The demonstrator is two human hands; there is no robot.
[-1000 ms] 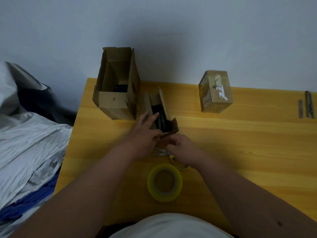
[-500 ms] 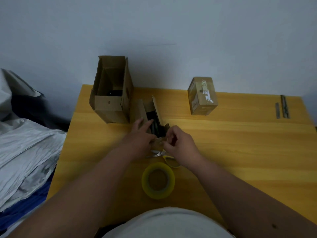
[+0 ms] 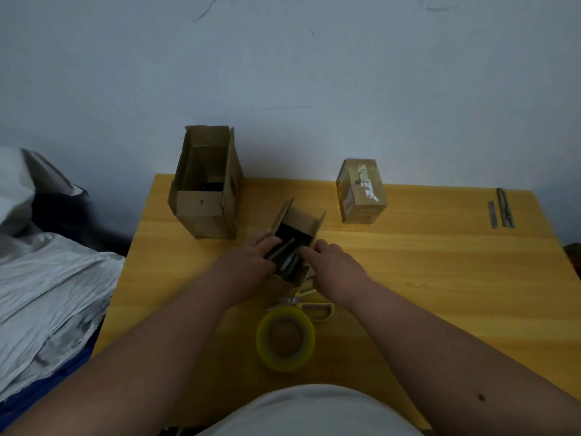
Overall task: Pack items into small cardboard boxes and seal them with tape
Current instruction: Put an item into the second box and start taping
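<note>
One sealed box (image 3: 361, 191) done far right; open small box (image 3: 297, 247) mid-packing, left hand (image 3: 248, 262) and right hand (image 3: 333, 262) fingers straight on dark items (image 3: 287, 251); tape roll (image 3: 285, 338) untouched near.

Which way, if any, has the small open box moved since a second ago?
Yes: the small open box has shifted right, away from the large open box, and closer to the scissors.

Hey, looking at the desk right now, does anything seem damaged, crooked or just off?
Two things stand out. The sealed box at the back carries a torn, ragged white label remnant on top. The tall open box has a frayed, split right corner edge. The small open box between both hands sits at an angle to the table edge.
</note>
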